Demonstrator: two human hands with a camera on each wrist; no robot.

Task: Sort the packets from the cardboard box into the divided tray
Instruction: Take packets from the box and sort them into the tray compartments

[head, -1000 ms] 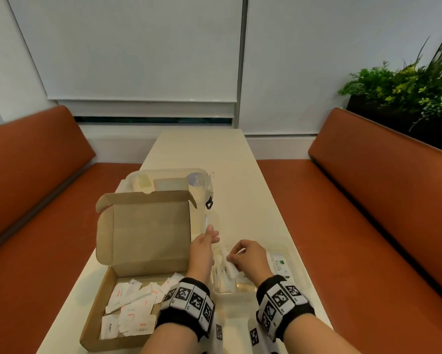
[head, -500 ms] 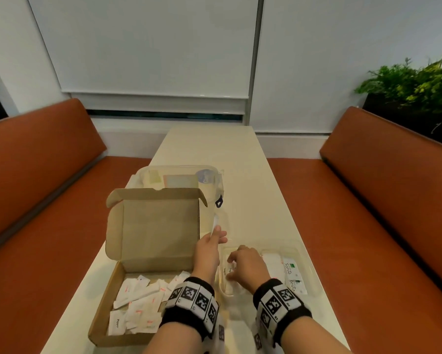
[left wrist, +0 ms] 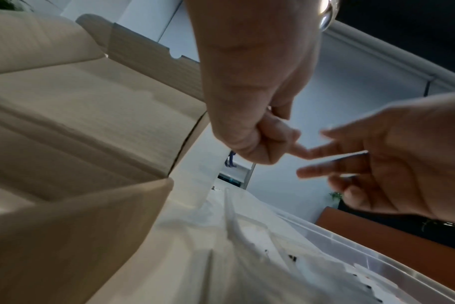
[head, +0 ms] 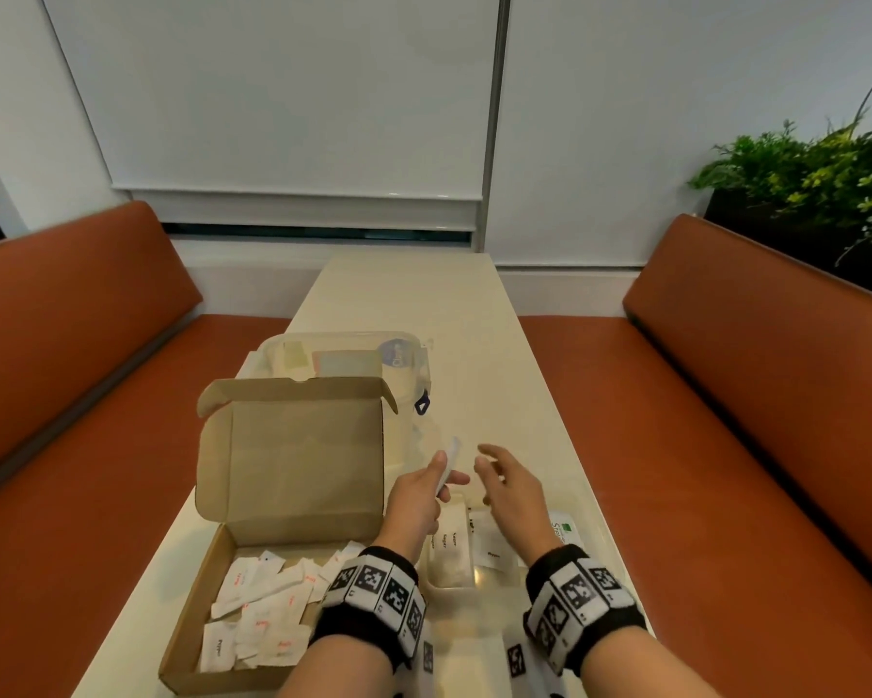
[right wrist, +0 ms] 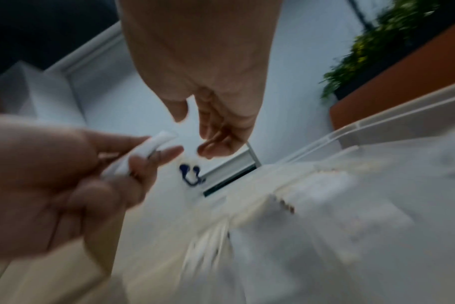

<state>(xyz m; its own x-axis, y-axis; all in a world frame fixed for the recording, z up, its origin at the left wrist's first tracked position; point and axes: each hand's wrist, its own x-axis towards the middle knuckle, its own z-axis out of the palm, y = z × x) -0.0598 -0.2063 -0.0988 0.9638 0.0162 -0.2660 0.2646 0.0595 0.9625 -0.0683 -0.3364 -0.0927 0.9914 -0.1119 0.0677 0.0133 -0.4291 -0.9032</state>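
An open cardboard box (head: 207, 632) sits at the table's near left with several white packets (head: 257, 607) inside. A clear divided tray (head: 454, 589) lies to its right, holding white packets (head: 451, 546) and a green-printed one (head: 564, 528). My left hand (head: 423, 491) hovers above the tray's far left corner and pinches a long white packet (head: 450, 463) between thumb and fingers; the same packet (right wrist: 143, 152) shows in the right wrist view. My right hand (head: 504, 483) floats just right of it, fingers loosely spread and empty, over the tray.
A clear lidded plastic container (head: 343, 355) stands behind the box's raised lid (head: 292, 445). Orange benches (head: 726, 445) run along both sides of the narrow table (head: 423, 294). A planter with green leaves (head: 801, 178) is at the far right.
My right hand has lifted from the tray, where it was setting packets down, and its fingers have spread toward the left hand. The left hand kept hold of the long packet.
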